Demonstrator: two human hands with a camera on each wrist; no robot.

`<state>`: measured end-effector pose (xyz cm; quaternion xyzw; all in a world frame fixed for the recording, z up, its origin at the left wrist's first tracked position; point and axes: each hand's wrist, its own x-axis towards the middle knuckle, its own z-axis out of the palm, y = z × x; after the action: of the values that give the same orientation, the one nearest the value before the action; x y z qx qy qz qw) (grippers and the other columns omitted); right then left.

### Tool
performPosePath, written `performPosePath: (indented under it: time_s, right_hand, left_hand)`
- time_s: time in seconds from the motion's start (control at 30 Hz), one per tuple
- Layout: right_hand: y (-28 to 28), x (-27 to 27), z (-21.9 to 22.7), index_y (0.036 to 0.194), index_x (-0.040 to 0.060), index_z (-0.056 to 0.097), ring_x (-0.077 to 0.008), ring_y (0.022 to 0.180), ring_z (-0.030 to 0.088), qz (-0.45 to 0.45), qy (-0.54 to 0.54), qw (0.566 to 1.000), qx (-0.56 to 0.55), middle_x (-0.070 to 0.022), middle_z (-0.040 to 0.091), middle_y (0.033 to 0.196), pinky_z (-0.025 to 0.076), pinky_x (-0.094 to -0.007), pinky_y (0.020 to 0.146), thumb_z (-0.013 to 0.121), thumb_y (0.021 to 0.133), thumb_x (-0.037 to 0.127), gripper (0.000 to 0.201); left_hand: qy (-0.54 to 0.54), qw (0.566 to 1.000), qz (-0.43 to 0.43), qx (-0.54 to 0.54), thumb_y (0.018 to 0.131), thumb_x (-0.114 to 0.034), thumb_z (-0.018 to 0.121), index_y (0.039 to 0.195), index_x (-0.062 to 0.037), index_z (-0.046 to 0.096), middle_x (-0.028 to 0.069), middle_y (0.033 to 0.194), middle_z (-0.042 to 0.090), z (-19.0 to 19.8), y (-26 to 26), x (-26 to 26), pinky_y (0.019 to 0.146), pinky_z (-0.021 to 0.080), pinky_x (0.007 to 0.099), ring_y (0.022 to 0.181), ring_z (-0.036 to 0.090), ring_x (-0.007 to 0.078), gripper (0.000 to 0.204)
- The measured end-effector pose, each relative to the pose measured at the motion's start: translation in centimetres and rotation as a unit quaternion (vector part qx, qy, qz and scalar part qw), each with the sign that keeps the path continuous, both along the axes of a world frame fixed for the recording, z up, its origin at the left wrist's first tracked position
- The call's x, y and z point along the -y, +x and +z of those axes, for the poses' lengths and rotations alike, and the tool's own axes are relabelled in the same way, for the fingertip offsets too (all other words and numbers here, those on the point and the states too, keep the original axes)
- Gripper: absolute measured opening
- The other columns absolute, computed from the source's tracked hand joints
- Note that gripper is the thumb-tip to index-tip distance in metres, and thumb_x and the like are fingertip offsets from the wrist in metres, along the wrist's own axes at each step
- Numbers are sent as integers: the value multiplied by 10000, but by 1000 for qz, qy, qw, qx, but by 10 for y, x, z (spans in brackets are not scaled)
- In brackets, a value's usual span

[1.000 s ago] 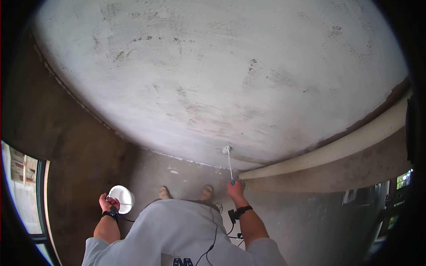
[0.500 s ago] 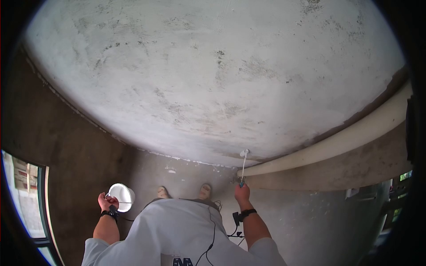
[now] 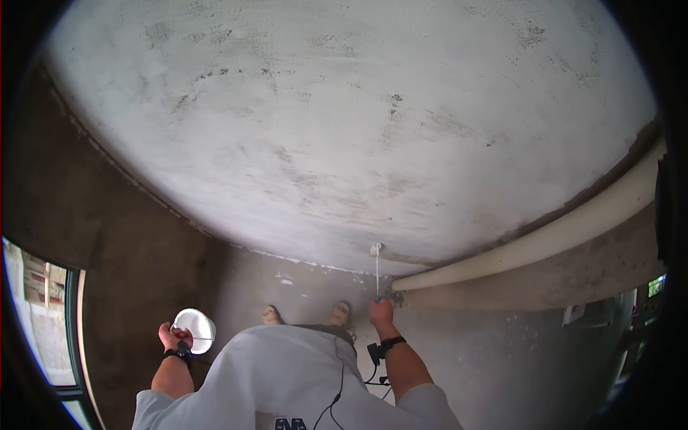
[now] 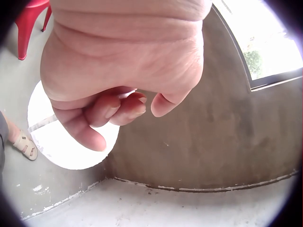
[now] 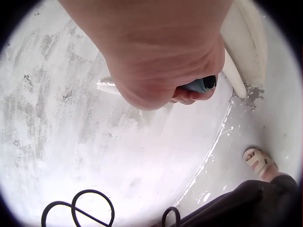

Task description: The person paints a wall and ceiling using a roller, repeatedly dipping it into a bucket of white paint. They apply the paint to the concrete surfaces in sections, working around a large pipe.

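Note:
My right hand grips the blue handle of a thin long-shafted paint tool. Its small white head rests against the white-coated wall, close to the wall's lower edge. In the right wrist view my right hand's fingers wrap the handle, and a white part of the tool shows past the knuckles. My left hand hangs at my side and holds a small white bucket by its wire handle. In the left wrist view my left hand's fingers are curled round the wire.
A pale pipe runs along the wall's base to the right of the tool. My sandalled feet stand on the grey floor. A window is at the left, and a red chair stands behind. Cables hang from my right wrist.
The tool's white head swung right along the wall's lower edge, then came back left. My left hand and the bucket sit slightly lower in view.

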<state>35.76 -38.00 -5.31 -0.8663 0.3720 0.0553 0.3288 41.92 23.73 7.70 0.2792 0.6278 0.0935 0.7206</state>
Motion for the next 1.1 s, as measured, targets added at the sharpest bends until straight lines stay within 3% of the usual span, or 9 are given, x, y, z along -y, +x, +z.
performPosePath:
  time_s: [0.33, 0.43, 0.67, 0.83, 0.93, 1.07, 1.1]
  right_hand:
    - [80, -72, 20, 874, 14, 617, -442, 892, 607, 117, 50, 992, 23, -234, 645, 902, 484, -499, 769, 552, 839, 264, 261]
    - [86, -84, 20, 850, 21, 622, -438, 888, 608, 103, 32, 994, 13, -224, 650, 888, 483, -502, 762, 565, 826, 283, 269]
    - [39, -31, 37, 907, 18, 637, -427, 927, 616, 52, 20, 998, -31, -243, 649, 932, 485, -499, 803, 551, 822, 299, 307]
    - [-11, 17, 37, 841, 8, 648, -419, 845, 633, -76, -17, 997, -20, -237, 654, 845, 491, -472, 749, 592, 806, 317, 316]
    - [-28, 31, 46, 840, 10, 643, -419, 828, 630, -85, -50, 995, 29, -231, 652, 828, 494, -456, 748, 584, 823, 294, 291]
    - [-37, 29, 60, 890, -3, 617, -412, 808, 630, -78, -14, 997, 19, -230, 645, 807, 491, -458, 750, 587, 831, 294, 304]
    - [-37, 24, 63, 911, 0, 609, -393, 783, 642, -38, -9, 998, 52, -218, 649, 818, 503, -461, 716, 589, 841, 291, 300]
  left_hand:
    - [5, 999, -30, 9, 805, -382, 527, 592, -181, 353, -63, 482, 333, 4, 1, -46, 525, 451, 287, 421, 356, 119, 341]
    - [5, 1000, -29, 10, 805, -382, 522, 586, -182, 353, -61, 478, 331, 4, 7, -49, 527, 452, 291, 420, 360, 122, 342]
    - [-2, 1000, -26, 7, 804, -363, 519, 585, -181, 372, -55, 463, 338, -4, 10, -29, 556, 442, 300, 418, 364, 128, 321]
    - [0, 1000, -31, -1, 798, -353, 534, 576, -177, 367, -49, 459, 343, -12, 21, -7, 580, 448, 311, 429, 369, 131, 329]
    - [-6, 999, -45, -12, 792, -358, 554, 576, -172, 365, -42, 464, 349, -10, 28, 11, 589, 452, 312, 442, 376, 133, 341]
    - [-26, 997, -72, -10, 793, -370, 562, 585, -166, 373, -38, 476, 358, -15, 35, 26, 590, 459, 314, 444, 377, 133, 347]
    - [-32, 996, -79, -6, 793, -373, 566, 588, -165, 375, -38, 480, 360, -17, 35, 29, 588, 462, 316, 444, 377, 132, 349]
